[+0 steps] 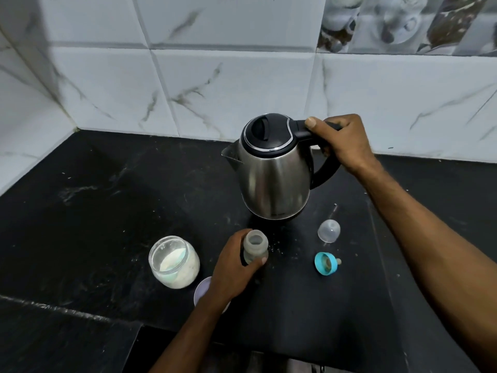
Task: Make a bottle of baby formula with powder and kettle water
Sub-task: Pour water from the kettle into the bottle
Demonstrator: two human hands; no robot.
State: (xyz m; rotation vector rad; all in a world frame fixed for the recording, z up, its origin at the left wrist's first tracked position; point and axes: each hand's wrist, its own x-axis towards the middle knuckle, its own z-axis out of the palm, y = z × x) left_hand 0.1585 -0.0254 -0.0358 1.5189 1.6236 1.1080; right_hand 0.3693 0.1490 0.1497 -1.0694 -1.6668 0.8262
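A steel kettle (271,179) with a black lid stands upright on the black counter, spout pointing left. My right hand (341,142) grips its black handle, thumb on top. In front of it stands an open baby bottle (256,246), upright, and my left hand (234,267) holds it around the body. A glass jar of white powder (174,262) sits open to the left of the bottle. The blue ring with the teat (326,262) lies on its side to the right, and the clear cap (328,230) lies behind it.
A pale round lid (201,290) lies partly under my left wrist. The black counter (107,211) meets white marbled wall tiles (215,90) at the back and left. Powder specks dot the counter near the bottle. The counter's front edge steps down at lower left.
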